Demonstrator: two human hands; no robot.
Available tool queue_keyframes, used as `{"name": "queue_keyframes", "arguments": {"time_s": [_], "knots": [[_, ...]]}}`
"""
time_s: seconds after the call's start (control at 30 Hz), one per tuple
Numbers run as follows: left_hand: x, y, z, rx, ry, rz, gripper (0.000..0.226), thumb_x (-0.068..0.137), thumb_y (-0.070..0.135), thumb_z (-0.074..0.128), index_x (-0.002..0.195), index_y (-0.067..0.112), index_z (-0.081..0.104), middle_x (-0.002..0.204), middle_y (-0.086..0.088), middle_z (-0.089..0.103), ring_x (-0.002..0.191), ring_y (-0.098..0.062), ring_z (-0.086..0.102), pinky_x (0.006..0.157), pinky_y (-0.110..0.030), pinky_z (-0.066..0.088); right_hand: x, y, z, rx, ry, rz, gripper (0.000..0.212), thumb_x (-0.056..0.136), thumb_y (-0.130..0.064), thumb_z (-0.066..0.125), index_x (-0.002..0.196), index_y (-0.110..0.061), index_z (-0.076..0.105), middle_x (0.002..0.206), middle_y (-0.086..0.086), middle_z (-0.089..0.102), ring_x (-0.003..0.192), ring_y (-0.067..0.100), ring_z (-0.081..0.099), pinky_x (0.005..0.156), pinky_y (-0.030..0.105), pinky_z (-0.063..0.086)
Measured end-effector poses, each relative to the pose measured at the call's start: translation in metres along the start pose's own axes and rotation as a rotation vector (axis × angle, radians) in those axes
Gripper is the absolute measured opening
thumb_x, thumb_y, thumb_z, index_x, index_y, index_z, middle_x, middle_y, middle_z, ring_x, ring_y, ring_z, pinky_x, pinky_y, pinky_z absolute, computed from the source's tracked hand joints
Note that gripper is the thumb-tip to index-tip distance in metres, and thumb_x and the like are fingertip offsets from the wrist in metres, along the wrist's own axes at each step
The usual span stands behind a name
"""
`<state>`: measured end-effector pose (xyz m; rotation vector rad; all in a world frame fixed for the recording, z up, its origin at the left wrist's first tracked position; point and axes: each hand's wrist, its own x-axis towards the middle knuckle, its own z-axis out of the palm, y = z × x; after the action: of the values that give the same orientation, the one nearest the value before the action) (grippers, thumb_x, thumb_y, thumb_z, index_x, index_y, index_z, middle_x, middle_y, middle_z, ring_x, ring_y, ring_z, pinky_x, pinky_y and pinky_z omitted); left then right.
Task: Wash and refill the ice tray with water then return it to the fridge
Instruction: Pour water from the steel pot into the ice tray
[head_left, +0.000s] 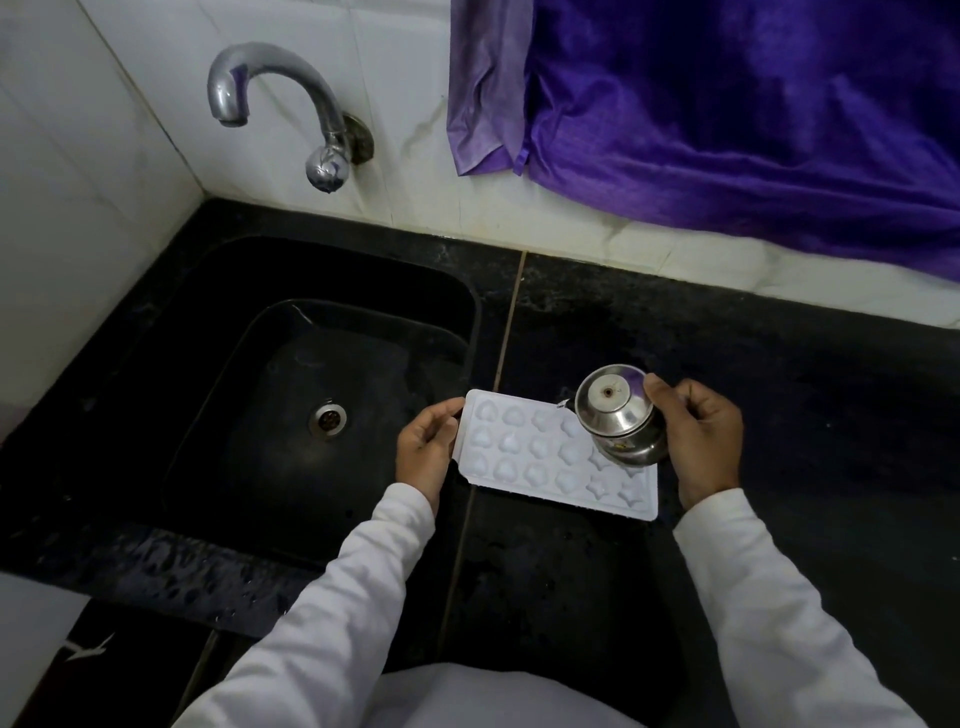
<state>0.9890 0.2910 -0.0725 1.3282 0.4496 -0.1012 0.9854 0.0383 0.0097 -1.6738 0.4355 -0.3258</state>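
A white ice tray with several shaped cavities lies on the black counter, just right of the sink. My left hand holds the tray's left end, fingers curled on its edge. My right hand grips a small steel pot, tipped on its side over the tray's right half with its base facing me. The pot hides a few cavities. I cannot tell whether water is flowing from it.
A black sink with a metal drain lies to the left. A chrome tap juts from the white tiled wall above it. Purple cloth hangs at the upper right. Water drops dot the sink's front rim.
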Motion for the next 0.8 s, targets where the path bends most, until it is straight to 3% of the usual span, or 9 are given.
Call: {"name": "queue_keyframes", "arguments": {"time_s": [0.17,0.43,0.6,0.8], "knots": [[0.0015,-0.0013,-0.0012,-0.009,-0.007,-0.013,0.033,0.098,-0.001,0.05,0.102,0.02,0.075,0.112,-0.005,0.076,0.111,-0.026,0.07,0.096,-0.043,0.056,0.0008,-0.0005,0.0002,-0.003,0.004,-0.012,0.049,0.089,-0.018,0.072,0.063,0.008,0.039,0.065,0.011,0.039,0.064,0.02,0.036,0.06,0.028,0.037],[0.0057,-0.006,-0.0022,-0.006,-0.002,-0.01,0.033,0.097,0.0,0.051,0.1,0.022,0.075,0.113,-0.007,0.075,0.112,-0.026,0.069,0.102,-0.048,0.053,-0.0003,-0.0004,0.0005,-0.017,0.032,-0.018,0.039,0.089,-0.016,0.072,0.064,0.003,0.049,0.06,0.007,0.038,0.058,0.01,0.036,0.057,0.021,0.037],[0.0081,-0.0085,-0.0032,0.007,-0.001,0.004,0.033,0.097,-0.001,0.052,0.101,0.021,0.075,0.113,-0.007,0.075,0.111,-0.027,0.069,0.101,-0.048,0.053,0.0002,0.0029,-0.0014,-0.004,0.028,-0.014,0.045,0.088,-0.019,0.071,0.066,0.009,0.045,0.066,0.013,0.042,0.063,0.019,0.039,0.062,0.026,0.041],[0.0068,-0.0077,-0.0022,-0.007,0.006,-0.004,0.032,0.097,-0.002,0.051,0.102,0.018,0.074,0.113,-0.008,0.075,0.112,-0.027,0.069,0.101,-0.047,0.053,0.0019,0.0047,-0.0025,0.005,0.024,-0.013,0.046,0.088,-0.02,0.071,0.067,0.011,0.045,0.066,0.013,0.042,0.063,0.019,0.039,0.062,0.023,0.042]]}}
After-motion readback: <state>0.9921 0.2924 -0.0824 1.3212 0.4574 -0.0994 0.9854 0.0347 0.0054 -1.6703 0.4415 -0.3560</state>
